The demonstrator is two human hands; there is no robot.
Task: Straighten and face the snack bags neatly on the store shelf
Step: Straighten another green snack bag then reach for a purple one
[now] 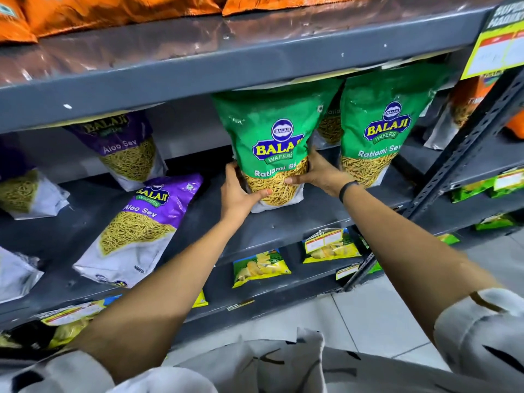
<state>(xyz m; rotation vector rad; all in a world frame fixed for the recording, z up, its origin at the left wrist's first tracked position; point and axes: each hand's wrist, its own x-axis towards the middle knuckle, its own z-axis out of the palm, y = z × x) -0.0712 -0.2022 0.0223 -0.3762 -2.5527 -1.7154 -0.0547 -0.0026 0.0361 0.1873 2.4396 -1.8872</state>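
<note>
A green Ratlami Sev bag [269, 131] stands upright on the grey middle shelf [283, 222], label facing me. My left hand [241, 191] grips its lower left edge, thumb across the front. My right hand [314, 173] grips its lower right edge. A second green Ratlami Sev bag [380, 123] stands upright just to the right, with another green bag partly hidden between and behind them. A purple Aloo Sev bag [141, 228] lies flat and tilted on the shelf to the left. Another purple Aloo Sev bag [124, 146] leans against the back.
More purple-and-white bags [25, 194] slump at the far left. Orange bags [113, 9] fill the top shelf. Yellow-green chip packets [261, 268] sit on the lower shelf. A slotted metal upright [465, 154] and a yellow price sign [499, 49] are at the right.
</note>
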